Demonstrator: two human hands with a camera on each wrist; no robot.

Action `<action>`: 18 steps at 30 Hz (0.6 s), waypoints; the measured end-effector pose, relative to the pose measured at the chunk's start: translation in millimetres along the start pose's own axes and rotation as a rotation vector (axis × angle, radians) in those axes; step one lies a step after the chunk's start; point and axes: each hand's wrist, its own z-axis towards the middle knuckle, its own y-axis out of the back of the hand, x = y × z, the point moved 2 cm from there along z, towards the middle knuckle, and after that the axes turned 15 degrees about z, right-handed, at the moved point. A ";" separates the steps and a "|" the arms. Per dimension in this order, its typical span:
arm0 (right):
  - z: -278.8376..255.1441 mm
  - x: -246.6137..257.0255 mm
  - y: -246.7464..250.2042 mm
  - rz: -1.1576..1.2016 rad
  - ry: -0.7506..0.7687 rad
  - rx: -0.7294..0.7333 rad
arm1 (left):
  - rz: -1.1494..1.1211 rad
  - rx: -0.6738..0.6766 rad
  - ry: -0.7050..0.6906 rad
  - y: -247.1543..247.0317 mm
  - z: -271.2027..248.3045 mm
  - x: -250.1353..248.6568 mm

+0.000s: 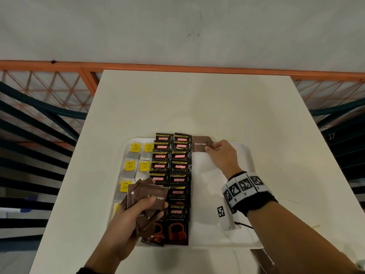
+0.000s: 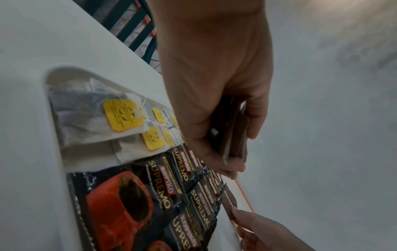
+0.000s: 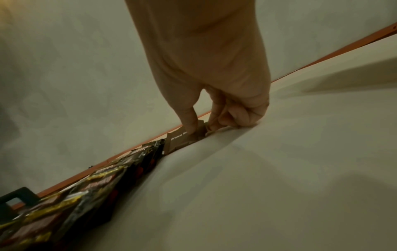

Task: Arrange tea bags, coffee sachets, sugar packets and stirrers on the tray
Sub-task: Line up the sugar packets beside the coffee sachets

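White tray (image 1: 245, 155): one brown sugar packet (image 1: 200, 144) pinched in right-hand fingers (image 1: 209, 149), left hand (image 1: 136, 212) gripping a fan of sugar packets (image 1: 142, 194).

One white rectangular plastic tray (image 1: 249, 155) lies on one white square table (image 1: 197, 99). Black foil Kopiko coffee sachets (image 1: 180, 169) fill two overlapping columns, seven visible in the right column and at least six in the left, its near end partly hidden. Yellow-tagged paper tea bags (image 1: 130, 167) on the left number at least six. One brown paper sugar packet (image 1: 200, 144) sits at the far end; several more form a fanned bunch of brown sugar packets (image 1: 147, 195), count unclear.
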 end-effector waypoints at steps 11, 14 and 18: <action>-106.2 40.0 -20.5 0.138 0.137 0.821 | -0.107 0.083 0.018 -10.3 6.4 3.5; -116.9 32.4 -25.0 0.155 0.108 0.863 | -0.121 0.078 0.045 -12.1 4.3 4.3; -117.8 27.3 -22.5 0.192 0.090 0.825 | -0.133 0.081 0.060 -9.8 2.0 8.1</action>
